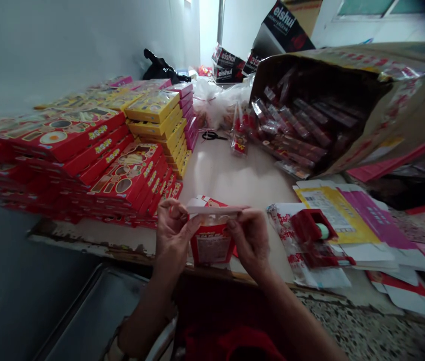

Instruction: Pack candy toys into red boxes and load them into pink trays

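Observation:
Near the table's front edge I see a small red cardboard box (212,245) with printed text on the side facing me and a pale flap along its top. My left hand (173,233) pinches the box's upper left corner between thumb and fingers. At the upper right corner, my right hand (250,238) grips the same flap edge, its thumb on the near side. Behind the flap a bit of red and white printed card shows. What is inside the box is hidden.
Stacked red boxes (122,175) and yellow boxes (156,108) fill the left. A large open carton (370,115) with wrapped packets lies at right. A red tape dispenser (310,225) sits by flattened yellow cartons (335,213). Black scissors (212,135) lie farther back.

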`<move>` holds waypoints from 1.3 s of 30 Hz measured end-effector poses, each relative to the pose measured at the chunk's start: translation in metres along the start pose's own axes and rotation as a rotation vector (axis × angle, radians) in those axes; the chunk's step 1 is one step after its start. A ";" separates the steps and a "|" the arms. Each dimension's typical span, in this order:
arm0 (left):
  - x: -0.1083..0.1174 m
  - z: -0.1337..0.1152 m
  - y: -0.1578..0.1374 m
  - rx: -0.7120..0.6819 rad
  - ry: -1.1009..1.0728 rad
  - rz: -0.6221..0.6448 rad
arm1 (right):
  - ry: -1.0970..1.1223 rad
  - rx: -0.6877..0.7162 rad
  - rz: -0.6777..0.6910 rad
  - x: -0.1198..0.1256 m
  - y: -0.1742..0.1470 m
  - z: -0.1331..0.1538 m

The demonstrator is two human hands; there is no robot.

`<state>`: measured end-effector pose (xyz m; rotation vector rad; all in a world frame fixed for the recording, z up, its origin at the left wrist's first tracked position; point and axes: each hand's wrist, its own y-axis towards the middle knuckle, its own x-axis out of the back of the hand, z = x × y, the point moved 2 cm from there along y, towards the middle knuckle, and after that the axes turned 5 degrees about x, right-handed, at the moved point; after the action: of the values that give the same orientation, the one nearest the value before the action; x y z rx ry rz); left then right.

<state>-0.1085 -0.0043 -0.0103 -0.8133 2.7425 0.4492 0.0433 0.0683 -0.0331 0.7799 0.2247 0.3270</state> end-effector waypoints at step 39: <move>0.027 -0.001 0.004 -0.328 0.541 0.317 | -0.200 -0.010 0.414 0.033 0.027 0.020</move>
<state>-0.1333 -0.0142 -0.0173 -0.6374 3.3812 0.8727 0.0748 0.0857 -0.0024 0.8417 -0.1300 0.6358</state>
